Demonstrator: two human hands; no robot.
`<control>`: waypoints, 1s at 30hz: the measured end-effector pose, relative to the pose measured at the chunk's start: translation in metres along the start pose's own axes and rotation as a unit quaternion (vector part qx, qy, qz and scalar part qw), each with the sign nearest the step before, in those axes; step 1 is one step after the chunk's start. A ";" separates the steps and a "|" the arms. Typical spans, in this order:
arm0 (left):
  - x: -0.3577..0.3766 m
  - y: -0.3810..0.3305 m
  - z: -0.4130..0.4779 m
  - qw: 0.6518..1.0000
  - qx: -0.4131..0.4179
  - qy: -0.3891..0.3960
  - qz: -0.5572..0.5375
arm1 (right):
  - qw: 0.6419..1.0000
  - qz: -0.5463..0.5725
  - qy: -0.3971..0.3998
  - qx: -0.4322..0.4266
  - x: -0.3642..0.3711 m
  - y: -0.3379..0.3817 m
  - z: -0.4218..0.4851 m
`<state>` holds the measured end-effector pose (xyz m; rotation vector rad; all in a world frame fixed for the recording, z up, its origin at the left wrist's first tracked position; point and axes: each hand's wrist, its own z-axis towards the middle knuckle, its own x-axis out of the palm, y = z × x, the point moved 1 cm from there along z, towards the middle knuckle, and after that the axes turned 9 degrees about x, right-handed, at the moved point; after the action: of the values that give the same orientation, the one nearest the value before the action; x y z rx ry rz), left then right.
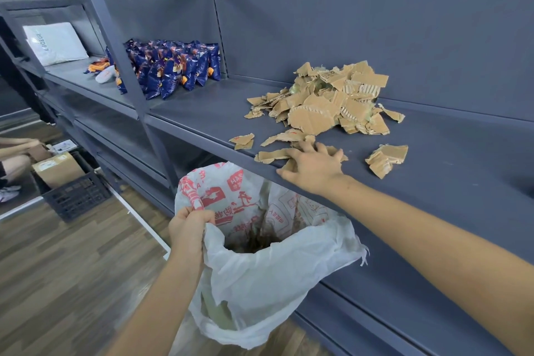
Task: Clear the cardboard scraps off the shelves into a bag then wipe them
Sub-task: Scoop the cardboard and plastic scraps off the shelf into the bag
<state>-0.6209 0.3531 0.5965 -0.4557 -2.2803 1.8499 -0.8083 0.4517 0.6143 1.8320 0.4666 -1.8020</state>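
Blue snack packets (173,69) stand at the left end of the shelf (433,159). Below the shelf's front edge the left hand (187,228) clenches the rim of the white bag (274,269), holding its mouth open. The right hand (313,167), fingers spread, presses cardboard scraps (274,154) at the shelf's front edge; the big scrap pile (326,98) lies farther back.

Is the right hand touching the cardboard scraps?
Touching. The head view shows the right hand spread over loose scraps at the shelf edge, while the left hand grips the bag.
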 end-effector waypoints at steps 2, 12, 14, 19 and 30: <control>0.001 -0.001 0.000 1.000 -0.003 -0.005 0.004 | 1.000 -0.006 -0.013 -0.007 -0.001 0.004 -0.002; 0.004 0.000 -0.002 1.000 -0.001 -0.008 -0.004 | 0.994 -0.005 -0.049 -0.102 0.005 0.026 -0.017; 0.003 0.000 -0.002 1.000 0.000 -0.011 0.000 | 0.991 -0.026 -0.048 -0.125 0.006 0.033 -0.022; 0.003 -0.001 -0.001 1.000 -0.002 -0.011 -0.003 | 0.971 -0.097 -0.055 -0.211 0.012 0.050 -0.036; 0.003 -0.001 -0.003 1.000 0.013 -0.006 0.001 | 0.951 -0.074 -0.008 -0.299 0.022 0.059 -0.044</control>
<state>-0.6231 0.3563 0.5983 -0.4439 -2.2614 1.8844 -0.7376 0.4273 0.5985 1.3842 1.0394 -1.5323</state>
